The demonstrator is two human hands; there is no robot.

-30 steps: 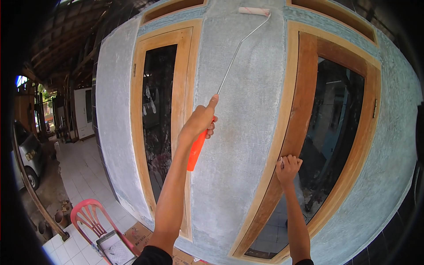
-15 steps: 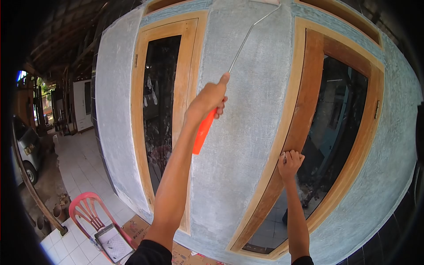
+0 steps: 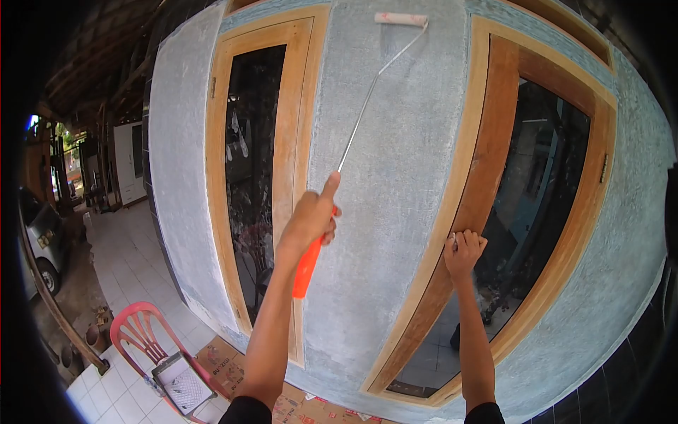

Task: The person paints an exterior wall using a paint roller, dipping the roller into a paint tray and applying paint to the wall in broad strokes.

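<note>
A paint roller (image 3: 401, 19) with a pale sleeve rests against the grey wall (image 3: 381, 177), high between two wooden frames. Its bent metal rod runs down to an orange handle (image 3: 306, 272). My left hand (image 3: 308, 220) is wrapped round that handle, thumb extended along the rod. At the left edge of the right-hand wooden window (image 3: 487, 162), my right hand (image 3: 465, 253) has its fingers curled over what looks like a small metal handle, mostly covered by them. The left window (image 3: 300, 141) stands beside my left forearm.
Lower left, a red plastic chair (image 3: 138, 314) carries a paint tray (image 3: 173, 364). Flattened cardboard (image 3: 300, 406) covers the floor along the wall's foot. Farther left are a wooden post (image 3: 60, 311), a parked car (image 3: 44, 240) and a white cabinet (image 3: 129, 166).
My left hand has moved down and slightly left, drawing the roller down the wall, so its head now shows fully. My right hand has kept its place on the window.
</note>
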